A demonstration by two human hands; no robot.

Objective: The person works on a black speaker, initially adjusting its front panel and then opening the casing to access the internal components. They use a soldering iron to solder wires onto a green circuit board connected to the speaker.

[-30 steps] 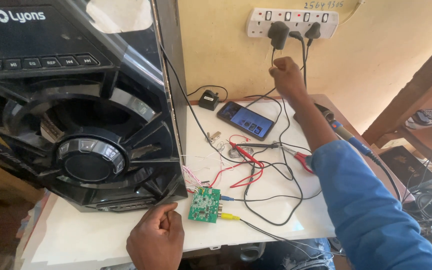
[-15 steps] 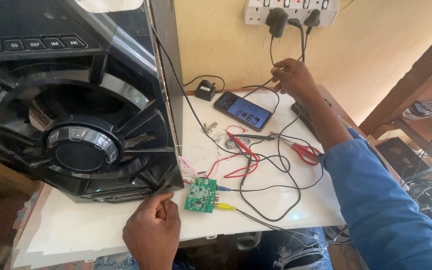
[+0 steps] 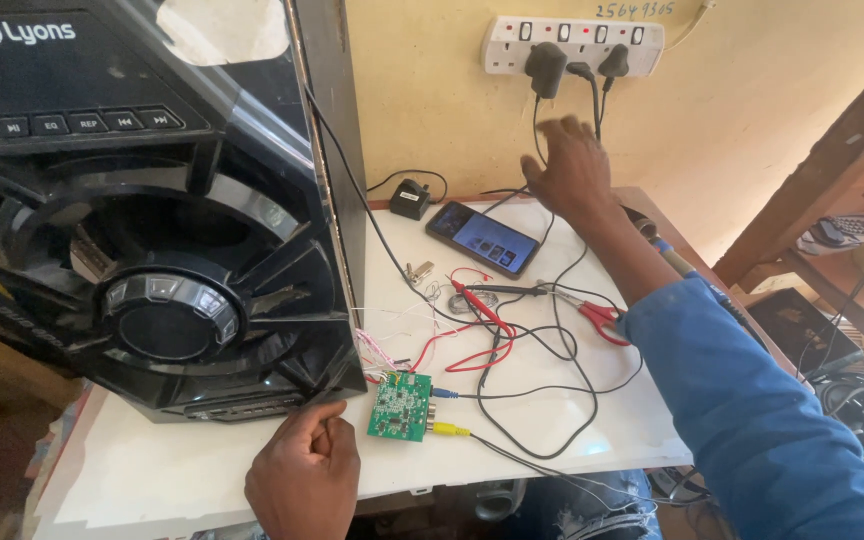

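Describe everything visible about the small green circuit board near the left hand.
The green circuit board is a small rectangle lying flat on the white table, just below the black speaker's lower right corner. Its top is studded with tiny components. Thin red and white wires enter its upper edge from the speaker; a blue plug and a yellow plug sit on its right edge, with dark cables leading away. The left hand rests just beside its left edge; whether they touch is unclear.

Black speaker (image 3: 152, 220) upright on table, green circuit board (image 3: 399, 407) beside.
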